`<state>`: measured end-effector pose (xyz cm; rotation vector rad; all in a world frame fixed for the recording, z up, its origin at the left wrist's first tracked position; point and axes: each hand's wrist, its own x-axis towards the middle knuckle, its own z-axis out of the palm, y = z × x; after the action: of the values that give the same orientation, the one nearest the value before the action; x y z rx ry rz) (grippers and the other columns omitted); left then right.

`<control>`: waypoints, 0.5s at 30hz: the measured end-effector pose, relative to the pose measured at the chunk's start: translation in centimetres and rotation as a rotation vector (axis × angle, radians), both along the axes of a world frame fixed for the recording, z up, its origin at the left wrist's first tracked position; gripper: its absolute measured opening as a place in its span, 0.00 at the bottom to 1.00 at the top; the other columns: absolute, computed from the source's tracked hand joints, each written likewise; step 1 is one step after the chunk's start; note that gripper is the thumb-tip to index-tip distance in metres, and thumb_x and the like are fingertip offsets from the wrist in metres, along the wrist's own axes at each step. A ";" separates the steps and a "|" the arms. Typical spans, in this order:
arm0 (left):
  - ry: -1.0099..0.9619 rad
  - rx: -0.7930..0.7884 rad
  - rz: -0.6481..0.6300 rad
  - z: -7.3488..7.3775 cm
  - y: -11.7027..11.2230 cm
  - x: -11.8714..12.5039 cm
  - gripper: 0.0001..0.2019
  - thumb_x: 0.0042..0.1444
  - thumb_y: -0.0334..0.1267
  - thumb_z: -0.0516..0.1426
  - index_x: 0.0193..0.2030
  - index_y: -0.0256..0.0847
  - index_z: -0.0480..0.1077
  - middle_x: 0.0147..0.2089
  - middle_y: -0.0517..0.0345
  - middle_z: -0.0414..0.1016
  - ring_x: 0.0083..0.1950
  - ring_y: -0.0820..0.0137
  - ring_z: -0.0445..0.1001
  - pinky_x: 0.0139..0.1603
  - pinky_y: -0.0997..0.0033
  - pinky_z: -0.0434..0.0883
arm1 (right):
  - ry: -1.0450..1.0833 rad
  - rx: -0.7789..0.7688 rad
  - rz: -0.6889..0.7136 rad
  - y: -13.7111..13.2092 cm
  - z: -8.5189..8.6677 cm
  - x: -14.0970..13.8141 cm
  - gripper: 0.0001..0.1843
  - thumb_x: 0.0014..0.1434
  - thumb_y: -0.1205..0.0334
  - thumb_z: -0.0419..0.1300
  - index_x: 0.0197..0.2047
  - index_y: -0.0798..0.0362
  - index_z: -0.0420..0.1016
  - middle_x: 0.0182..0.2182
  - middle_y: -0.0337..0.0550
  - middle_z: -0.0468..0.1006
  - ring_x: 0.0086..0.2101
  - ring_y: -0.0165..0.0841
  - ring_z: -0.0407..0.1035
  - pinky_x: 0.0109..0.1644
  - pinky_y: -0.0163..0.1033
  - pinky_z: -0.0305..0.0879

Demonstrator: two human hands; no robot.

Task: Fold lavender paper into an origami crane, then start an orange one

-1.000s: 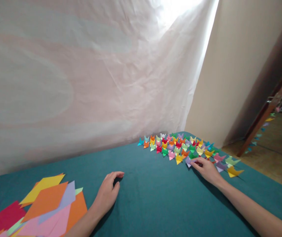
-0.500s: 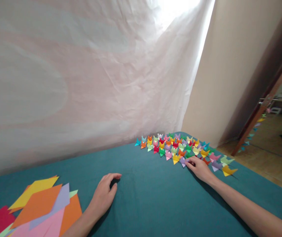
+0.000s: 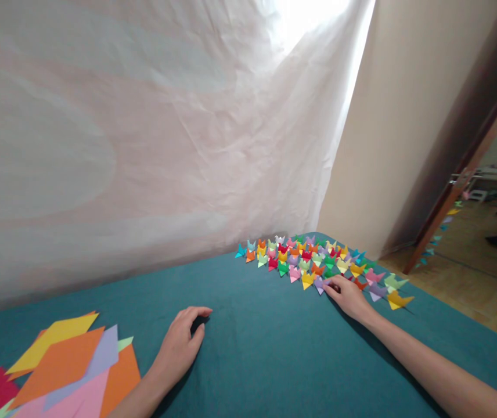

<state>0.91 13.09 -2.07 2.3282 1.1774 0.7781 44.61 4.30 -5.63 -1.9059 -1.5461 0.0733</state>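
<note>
Rows of several small folded paper figures [image 3: 305, 258] in many colours stand at the far right of a teal cloth [image 3: 257, 348]. My right hand [image 3: 348, 295] reaches out to the front row, its fingertips pinched on a lilac folded figure [image 3: 319, 284]. My left hand [image 3: 179, 345] rests on the cloth at centre left, fingers loosely curled and apart, holding nothing. A loose pile of flat coloured paper sheets [image 3: 61, 371] lies to its left.
A white sheet [image 3: 144, 133] hangs behind the cloth. A beige wall [image 3: 400, 116] stands at the right. Wooden floor [image 3: 470, 284] and a doorway show beyond the cloth's right edge.
The view has shifted slightly to the right. Both hands stay where they were, the right one still at the lilac figure.
</note>
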 end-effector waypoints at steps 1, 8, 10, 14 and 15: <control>-0.001 0.003 0.000 0.0 0.0 0.0 0.13 0.52 0.34 0.49 0.43 0.41 0.70 0.44 0.54 0.73 0.48 0.62 0.70 0.53 0.58 0.65 | 0.000 0.002 -0.002 0.0 -0.1 0.0 0.16 0.56 0.52 0.52 0.35 0.52 0.75 0.32 0.45 0.75 0.31 0.37 0.69 0.36 0.40 0.64; 0.004 0.010 -0.012 -0.5 0.3 -0.3 0.14 0.53 0.33 0.48 0.44 0.40 0.69 0.45 0.53 0.72 0.49 0.62 0.69 0.53 0.57 0.65 | 0.006 0.023 0.000 0.0 -0.2 0.2 0.17 0.55 0.50 0.53 0.35 0.53 0.76 0.30 0.44 0.74 0.30 0.36 0.69 0.34 0.38 0.64; 0.007 0.013 -0.017 -0.7 0.4 -0.3 0.14 0.53 0.33 0.48 0.44 0.40 0.69 0.45 0.53 0.72 0.49 0.62 0.69 0.53 0.58 0.65 | 0.006 0.032 0.000 0.0 -0.2 0.2 0.17 0.55 0.49 0.53 0.34 0.53 0.76 0.30 0.44 0.74 0.30 0.36 0.68 0.34 0.38 0.63; 0.009 0.019 -0.013 -0.6 0.3 -0.3 0.13 0.53 0.33 0.48 0.44 0.40 0.69 0.45 0.53 0.72 0.48 0.63 0.69 0.53 0.59 0.65 | 0.007 0.054 -0.005 0.0 -0.2 -0.1 0.18 0.55 0.48 0.53 0.32 0.52 0.76 0.28 0.43 0.74 0.28 0.36 0.68 0.32 0.38 0.63; 0.009 0.021 -0.011 -0.6 0.3 -0.3 0.13 0.53 0.33 0.48 0.44 0.40 0.69 0.45 0.53 0.72 0.48 0.63 0.69 0.53 0.59 0.65 | 0.008 0.063 -0.007 0.0 -0.2 -0.1 0.18 0.55 0.47 0.54 0.32 0.52 0.76 0.28 0.43 0.73 0.28 0.35 0.68 0.32 0.38 0.63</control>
<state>0.63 13.36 -2.65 2.3556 1.1644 0.7812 44.46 4.29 -5.85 -1.8599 -1.5191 0.0289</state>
